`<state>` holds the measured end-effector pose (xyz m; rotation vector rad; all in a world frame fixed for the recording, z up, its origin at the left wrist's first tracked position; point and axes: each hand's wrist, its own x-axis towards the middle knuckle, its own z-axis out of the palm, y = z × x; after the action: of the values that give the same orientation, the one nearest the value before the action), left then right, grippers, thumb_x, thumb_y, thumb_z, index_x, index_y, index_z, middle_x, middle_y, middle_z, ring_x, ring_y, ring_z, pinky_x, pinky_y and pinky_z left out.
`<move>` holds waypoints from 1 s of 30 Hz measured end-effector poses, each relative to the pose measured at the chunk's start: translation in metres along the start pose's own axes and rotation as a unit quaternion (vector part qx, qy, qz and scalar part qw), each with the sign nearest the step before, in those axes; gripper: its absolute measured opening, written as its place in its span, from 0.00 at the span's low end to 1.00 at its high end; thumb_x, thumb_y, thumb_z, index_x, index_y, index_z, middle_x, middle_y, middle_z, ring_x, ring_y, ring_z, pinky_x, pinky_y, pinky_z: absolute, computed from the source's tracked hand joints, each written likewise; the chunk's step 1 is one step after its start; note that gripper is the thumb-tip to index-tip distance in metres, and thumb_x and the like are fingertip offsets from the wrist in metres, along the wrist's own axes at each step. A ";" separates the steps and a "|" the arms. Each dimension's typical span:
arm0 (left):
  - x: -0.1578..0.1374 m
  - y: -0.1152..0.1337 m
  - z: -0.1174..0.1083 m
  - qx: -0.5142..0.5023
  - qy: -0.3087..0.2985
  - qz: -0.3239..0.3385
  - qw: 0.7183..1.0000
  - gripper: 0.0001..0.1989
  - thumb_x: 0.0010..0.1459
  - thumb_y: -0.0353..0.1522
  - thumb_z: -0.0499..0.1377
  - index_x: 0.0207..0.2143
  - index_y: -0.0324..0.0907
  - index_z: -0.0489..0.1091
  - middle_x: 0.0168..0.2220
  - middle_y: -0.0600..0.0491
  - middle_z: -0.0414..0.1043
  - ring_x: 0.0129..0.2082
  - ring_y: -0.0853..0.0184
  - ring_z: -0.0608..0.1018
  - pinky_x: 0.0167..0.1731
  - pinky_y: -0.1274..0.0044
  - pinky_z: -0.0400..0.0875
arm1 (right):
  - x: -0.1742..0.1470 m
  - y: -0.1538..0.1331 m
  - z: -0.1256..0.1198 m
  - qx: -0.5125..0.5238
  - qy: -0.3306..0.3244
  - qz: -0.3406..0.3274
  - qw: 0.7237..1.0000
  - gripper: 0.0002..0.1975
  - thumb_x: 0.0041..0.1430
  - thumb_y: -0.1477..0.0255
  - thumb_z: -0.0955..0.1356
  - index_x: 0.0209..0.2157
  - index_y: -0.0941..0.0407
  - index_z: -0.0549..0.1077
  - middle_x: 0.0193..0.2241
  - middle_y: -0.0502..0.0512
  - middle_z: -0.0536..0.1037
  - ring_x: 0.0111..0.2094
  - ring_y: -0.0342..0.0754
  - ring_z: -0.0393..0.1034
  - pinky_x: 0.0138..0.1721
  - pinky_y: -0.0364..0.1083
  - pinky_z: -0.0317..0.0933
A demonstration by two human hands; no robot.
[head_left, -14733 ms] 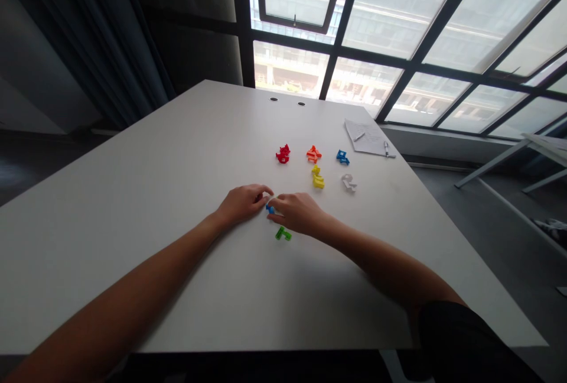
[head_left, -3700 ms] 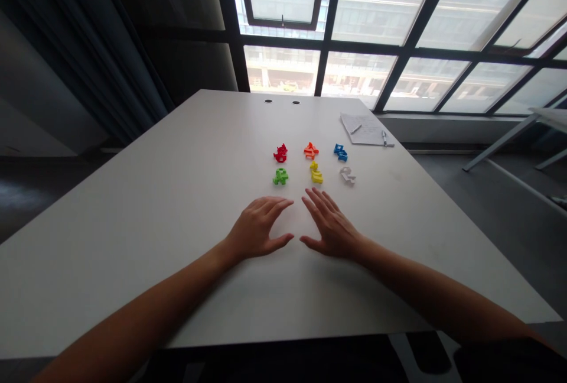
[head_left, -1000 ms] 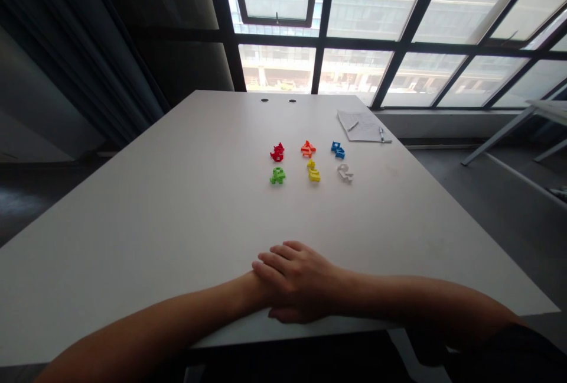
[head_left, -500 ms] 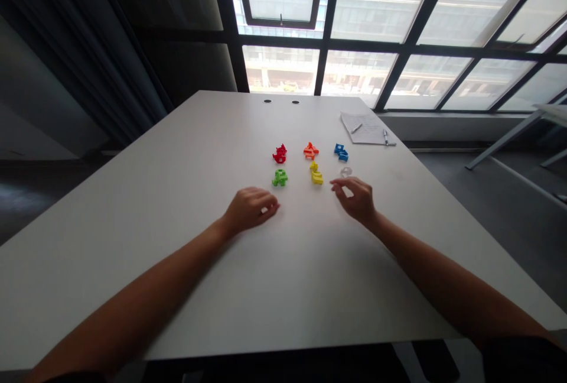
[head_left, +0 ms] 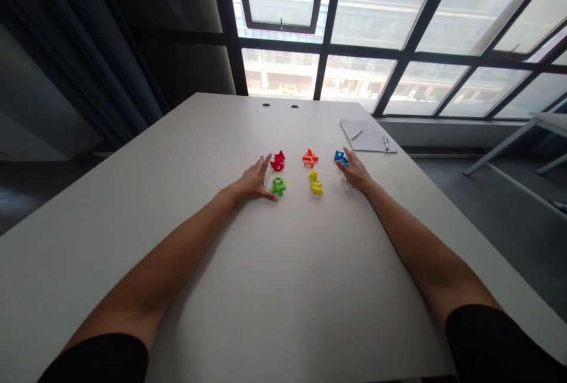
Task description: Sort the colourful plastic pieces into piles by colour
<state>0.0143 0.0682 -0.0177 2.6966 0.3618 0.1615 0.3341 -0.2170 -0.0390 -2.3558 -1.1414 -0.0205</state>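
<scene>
Several small coloured plastic pieces lie in two rows on the white table (head_left: 266, 288). My left hand (head_left: 254, 182) is open at their left side, thumb near the green plastic piece (head_left: 277, 186) and fingertips close to the red plastic piece (head_left: 278, 161). On the right, my right hand (head_left: 355, 171) is open, its fingers beside the blue plastic piece (head_left: 340, 158) and partly over the clear plastic piece (head_left: 345, 185). Between the hands sit the orange plastic piece (head_left: 310, 158) and the yellow plastic piece (head_left: 316, 184). Whether any fingertip touches a piece I cannot tell.
A sheet of written paper (head_left: 370, 135) lies at the table's far right, with one pen (head_left: 357, 134) on it and another pen (head_left: 387, 145) at its near edge. Two round cable holes are at the far edge. Windows stand behind; another table is at right.
Both hands have reached forward and spread their fingers, from a loosely curled pose. The left now flanks the green and red pieces, the right the blue and clear ones. The pieces keep their layout.
</scene>
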 end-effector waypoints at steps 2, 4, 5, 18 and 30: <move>0.019 -0.001 0.000 -0.001 -0.010 -0.010 1.000 0.84 0.32 0.61 0.75 0.77 0.45 0.26 0.77 0.32 0.30 0.77 0.41 0.39 0.73 0.52 0.40 | 0.018 -0.007 0.002 0.003 -0.029 0.015 0.999 0.41 0.71 0.46 0.56 0.76 0.55 0.50 0.74 0.68 0.55 0.75 0.66 0.46 0.70 0.71 0.45; 0.037 -0.002 -0.002 0.001 -0.034 -0.009 0.999 0.84 0.32 0.61 0.75 0.78 0.45 0.27 0.77 0.32 0.30 0.77 0.42 0.38 0.73 0.51 0.38 | 0.031 -0.014 0.005 0.006 -0.052 0.016 0.999 0.39 0.72 0.46 0.55 0.75 0.52 0.54 0.73 0.65 0.59 0.74 0.66 0.49 0.70 0.74 0.42; 0.046 -0.002 -0.004 0.003 -0.050 -0.005 0.999 0.83 0.32 0.61 0.75 0.78 0.45 0.29 0.77 0.32 0.31 0.76 0.41 0.39 0.72 0.51 0.37 | 0.035 -0.017 0.007 0.008 -0.060 0.010 0.998 0.38 0.71 0.45 0.55 0.74 0.51 0.58 0.72 0.64 0.62 0.73 0.67 0.51 0.70 0.75 0.40; 0.091 0.044 0.033 -0.199 0.010 0.175 0.964 0.59 0.47 0.49 0.75 0.76 0.51 0.50 0.70 0.39 0.61 0.70 0.45 0.65 0.67 0.53 0.60 | 0.014 -0.094 0.040 0.231 -0.075 -0.133 0.961 0.34 0.68 0.48 0.65 0.68 0.50 0.66 0.62 0.61 0.76 0.62 0.64 0.70 0.68 0.68 0.54; 0.069 0.075 0.008 -0.408 0.125 0.097 0.899 0.29 0.61 0.43 0.66 0.61 0.45 0.68 0.39 0.54 0.73 0.28 0.72 0.75 0.30 0.78 0.74 | -0.013 -0.125 0.016 0.666 -0.063 0.015 0.743 0.20 0.58 0.57 0.74 0.48 0.51 0.76 0.41 0.53 0.83 0.41 0.51 0.80 0.49 0.55 0.75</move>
<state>0.0986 0.0178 0.0100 1.8673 0.0596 0.5802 0.2306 -0.1551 -0.0002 -1.0514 -0.7044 0.7300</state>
